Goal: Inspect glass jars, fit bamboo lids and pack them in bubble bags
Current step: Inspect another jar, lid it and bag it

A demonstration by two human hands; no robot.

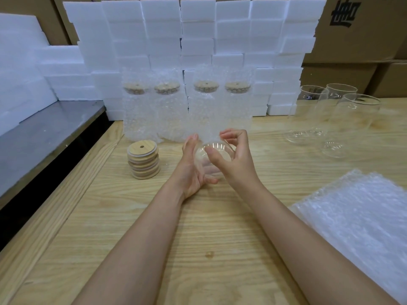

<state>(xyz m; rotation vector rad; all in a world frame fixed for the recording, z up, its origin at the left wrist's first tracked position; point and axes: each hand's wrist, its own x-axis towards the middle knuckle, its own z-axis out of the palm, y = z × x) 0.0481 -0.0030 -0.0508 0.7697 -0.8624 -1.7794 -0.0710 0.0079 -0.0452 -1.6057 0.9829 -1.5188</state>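
Head view: a clear, round, lidless glass jar point(226, 152) is held just above the middle of the pale wooden table point(198, 238), tipped so that its open mouth faces the camera. It is see-through, with bright glints along the rim.

The left hand point(189, 172) cups the jar from the left and below, palm turned inward, thumb up along the side and fingers curled under the glass. The right hand point(237, 164) grips it from the right, thumb laid across the mouth and fingers arched over the far edge. Both forearms reach in from the near edge.

Just left of the hands stands a stack of round bamboo lids point(143, 160), each with a small hole. Behind the hands four lidded jars in bubble bags point(187, 111) stand in a row against a wall of white foam blocks point(198, 40). At right are three empty glass jars point(330, 115), and nearer, a pile of flat bubble bags point(356, 216). Brown cardboard boxes point(352, 29) rise behind.
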